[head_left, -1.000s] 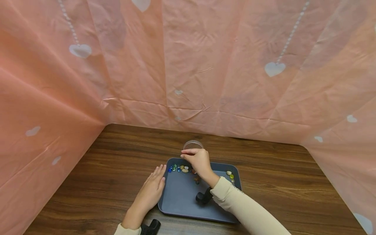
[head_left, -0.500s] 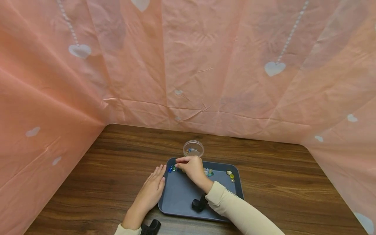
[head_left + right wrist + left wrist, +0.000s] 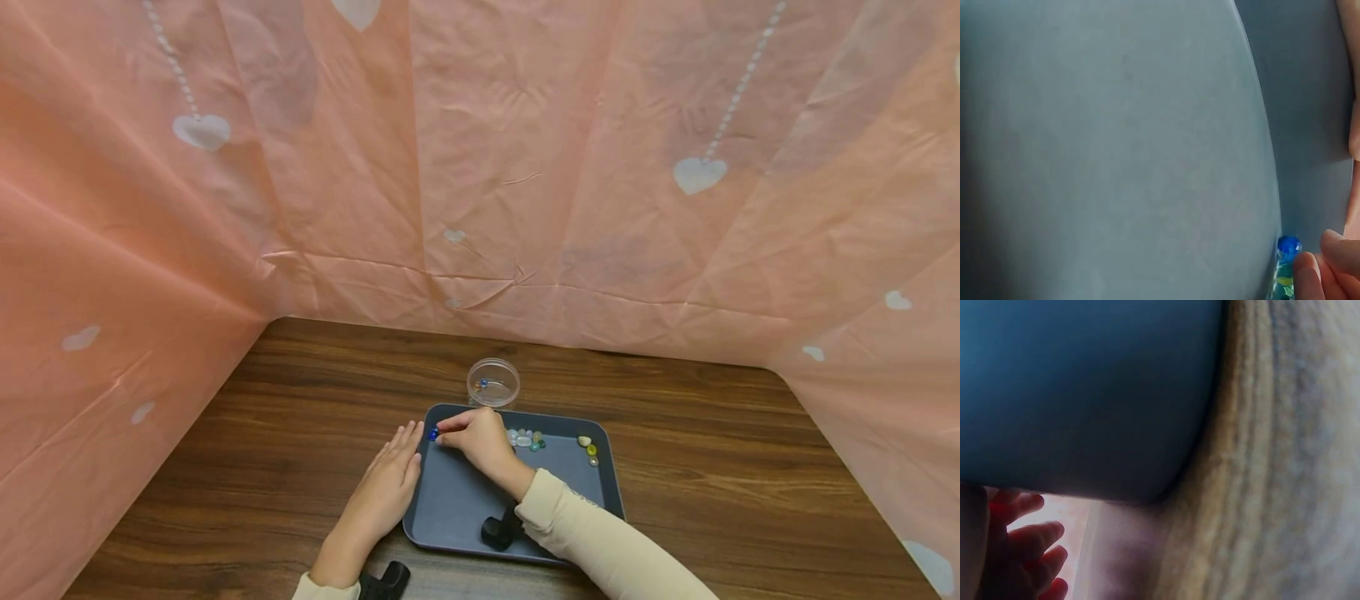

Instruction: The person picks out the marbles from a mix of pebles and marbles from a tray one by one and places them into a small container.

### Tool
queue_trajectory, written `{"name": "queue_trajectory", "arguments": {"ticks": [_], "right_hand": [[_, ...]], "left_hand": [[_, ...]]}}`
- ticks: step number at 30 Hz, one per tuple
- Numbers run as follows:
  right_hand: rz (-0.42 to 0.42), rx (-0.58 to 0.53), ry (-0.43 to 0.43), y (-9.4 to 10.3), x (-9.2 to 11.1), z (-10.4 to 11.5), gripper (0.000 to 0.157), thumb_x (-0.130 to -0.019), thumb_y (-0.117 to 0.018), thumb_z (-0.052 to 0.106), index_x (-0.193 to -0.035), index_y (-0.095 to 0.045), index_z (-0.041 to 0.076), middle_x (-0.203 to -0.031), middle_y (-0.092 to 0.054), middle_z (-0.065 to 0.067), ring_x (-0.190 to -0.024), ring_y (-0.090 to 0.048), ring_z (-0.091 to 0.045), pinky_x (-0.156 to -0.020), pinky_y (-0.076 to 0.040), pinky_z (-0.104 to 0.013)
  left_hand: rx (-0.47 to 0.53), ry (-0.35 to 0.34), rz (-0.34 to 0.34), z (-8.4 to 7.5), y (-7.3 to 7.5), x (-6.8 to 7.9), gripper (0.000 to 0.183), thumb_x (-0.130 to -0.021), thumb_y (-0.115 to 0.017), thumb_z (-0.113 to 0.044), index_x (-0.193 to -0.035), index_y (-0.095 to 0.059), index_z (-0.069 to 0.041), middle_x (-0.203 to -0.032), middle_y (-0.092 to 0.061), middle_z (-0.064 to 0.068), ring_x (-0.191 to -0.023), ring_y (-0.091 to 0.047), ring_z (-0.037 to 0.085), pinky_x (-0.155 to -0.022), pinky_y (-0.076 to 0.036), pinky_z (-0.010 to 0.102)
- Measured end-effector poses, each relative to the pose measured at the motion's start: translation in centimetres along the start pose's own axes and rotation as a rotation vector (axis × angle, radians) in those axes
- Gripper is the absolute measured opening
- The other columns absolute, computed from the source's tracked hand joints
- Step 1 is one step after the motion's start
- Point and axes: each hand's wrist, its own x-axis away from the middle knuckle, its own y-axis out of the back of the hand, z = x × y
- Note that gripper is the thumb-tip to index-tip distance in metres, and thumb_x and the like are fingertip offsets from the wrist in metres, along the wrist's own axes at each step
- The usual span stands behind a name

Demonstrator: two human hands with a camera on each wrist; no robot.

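Note:
My left hand (image 3: 386, 483) rests with straight fingers along the left side of a dark grey tray (image 3: 450, 508). In the left wrist view, the tray's wall (image 3: 1085, 394) fills much of the picture, with fingers (image 3: 1038, 540) below it. My right hand (image 3: 486, 442) reaches into the tray's far left corner, thumb and forefinger slightly apart. Beside its fingertips sits a blue glass marble (image 3: 433, 435). The right wrist view shows that blue marble (image 3: 1289, 248) against the tray wall, near green-yellow marbles (image 3: 1285, 281) partly hidden by fingers. No marble shows between the fingertips.
A round clear dish (image 3: 497, 392) with a few small marbles stands just behind the tray. Clear and teal glass stones (image 3: 525, 438) lie along the tray's far side. Pale and yellow-green stones (image 3: 592, 450) lie near its right end. A pink cloth (image 3: 487, 208) surrounds the wooden table (image 3: 712, 458).
My right hand has moved from over the near rim of the dish down and left to the tray's far left corner, uncovering the dish and the clear stones. My left hand has stayed put.

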Motion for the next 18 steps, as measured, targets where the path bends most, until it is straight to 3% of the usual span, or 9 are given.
{"name": "queue_trajectory", "arguments": {"ticks": [18], "right_hand": [[0.0,0.141,0.079,-0.85,0.16,0.32,0.011,-0.077,-0.083,0.009,-0.087,-0.082,0.005,-0.085,-0.079,-0.008,-0.084,-0.076,-0.021,-0.065,-0.059,-0.022]], "left_hand": [[0.008,0.001,0.009,0.02,0.02,0.01,0.048,-0.106,-0.042,-0.017,-0.152,-0.038,-0.003,-0.159,-0.035,0.019,-0.15,-0.029,0.037,-0.123,-0.024,0.057]]}}
